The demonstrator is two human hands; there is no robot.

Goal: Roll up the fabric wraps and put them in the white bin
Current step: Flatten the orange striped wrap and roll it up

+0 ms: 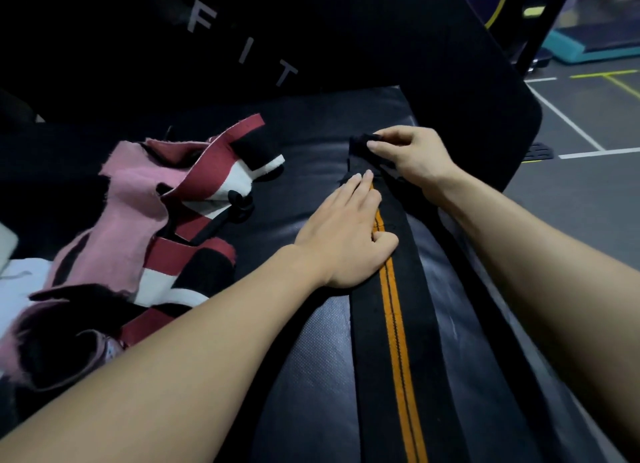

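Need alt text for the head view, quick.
A black wrap with an orange stripe lies flat on a black padded bench; the left hand presses it while the right hand pinches its far end. Loose pink, red and white wraps lie left.

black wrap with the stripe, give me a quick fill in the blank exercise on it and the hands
1. The black wrap lying along the padded bench has a stripe coloured ____.
2. The left hand lies flat with straight fingers, ____ the wrap onto the bench.
3. The far end of the wrap is pinched by the ____ hand.
4. The heap of pink, maroon and white wraps lies to the ____ of the black wrap.

Missing words: orange; pressing; right; left
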